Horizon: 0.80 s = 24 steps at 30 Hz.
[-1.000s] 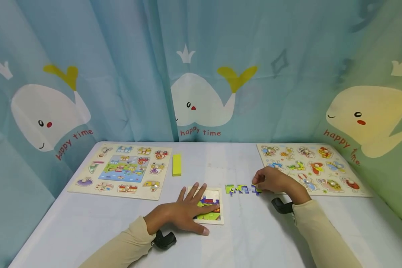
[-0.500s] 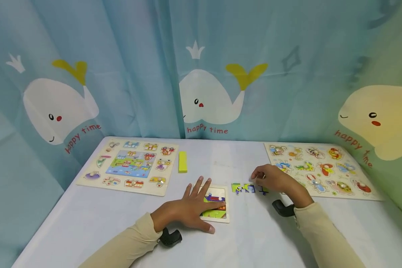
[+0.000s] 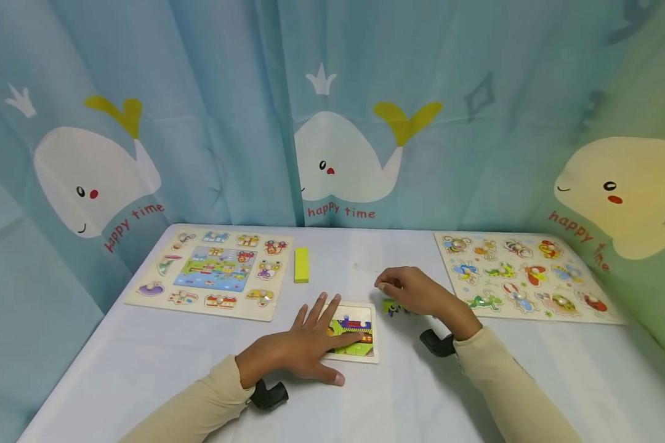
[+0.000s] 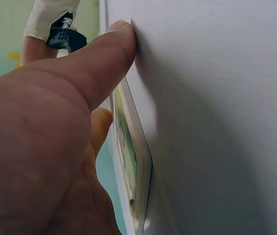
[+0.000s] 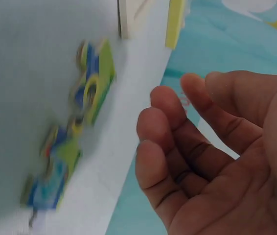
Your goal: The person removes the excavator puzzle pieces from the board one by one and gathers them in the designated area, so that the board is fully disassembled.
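My left hand (image 3: 305,351) rests spread, fingers straight, across a small framed jigsaw puzzle (image 3: 374,332) with a colourful picture, covering its left part. In the left wrist view the thumb (image 4: 121,41) touches the table beside the puzzle's pale edge (image 4: 146,161). To the puzzle's right hovers my right hand (image 3: 418,292), its fingers loosely bent and thumb near the index fingertip. Nothing shows between those fingers in the right wrist view. Beneath this hand lie several green and blue jigsaw pieces (image 5: 97,83) in a row, mostly hidden in the head view.
A peg puzzle board (image 3: 279,264) with vehicle shapes lies at the back left, a yellow block (image 3: 302,266) beside it. At the right lies another peg board (image 3: 512,280) with insect shapes. A blue curtain (image 3: 244,123) with whales hangs behind the table.
My right hand has moved left from over the rightmost jigsaw piece to over the left end of the row. My left hand keeps its place on the puzzle. The head view shifted slightly.
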Tool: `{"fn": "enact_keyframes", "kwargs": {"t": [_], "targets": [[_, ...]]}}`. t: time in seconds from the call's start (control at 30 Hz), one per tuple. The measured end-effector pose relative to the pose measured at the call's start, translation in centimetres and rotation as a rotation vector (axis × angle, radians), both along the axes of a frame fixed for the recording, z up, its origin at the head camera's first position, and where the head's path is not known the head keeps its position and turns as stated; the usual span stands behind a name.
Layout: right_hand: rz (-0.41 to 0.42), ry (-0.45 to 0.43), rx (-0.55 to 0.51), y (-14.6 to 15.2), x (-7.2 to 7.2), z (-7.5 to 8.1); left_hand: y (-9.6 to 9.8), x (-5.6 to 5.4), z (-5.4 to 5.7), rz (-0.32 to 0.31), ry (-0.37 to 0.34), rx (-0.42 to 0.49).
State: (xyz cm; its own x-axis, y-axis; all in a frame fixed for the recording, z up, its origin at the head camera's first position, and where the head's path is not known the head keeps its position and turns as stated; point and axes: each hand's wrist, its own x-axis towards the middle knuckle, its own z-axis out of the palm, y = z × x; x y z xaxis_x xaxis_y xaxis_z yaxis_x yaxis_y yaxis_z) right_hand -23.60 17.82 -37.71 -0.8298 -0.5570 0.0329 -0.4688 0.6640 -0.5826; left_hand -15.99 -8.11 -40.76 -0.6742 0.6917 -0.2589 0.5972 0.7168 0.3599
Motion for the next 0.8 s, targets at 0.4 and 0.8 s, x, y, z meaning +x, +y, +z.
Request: {"fn": "enact_keyframes", "kwargs": {"t": [0.4,0.8], "targets": [[0.132,-0.031,-0.099,-3.9,0.2,-1.1,-1.9,0.5,0.5,0.03,-0.068,-0.007],[0.182,-0.16,-0.149,-5.7,1.0,-2.0,-1.7,0.4,0.8,0.042,-0.085,-0.068]]}}
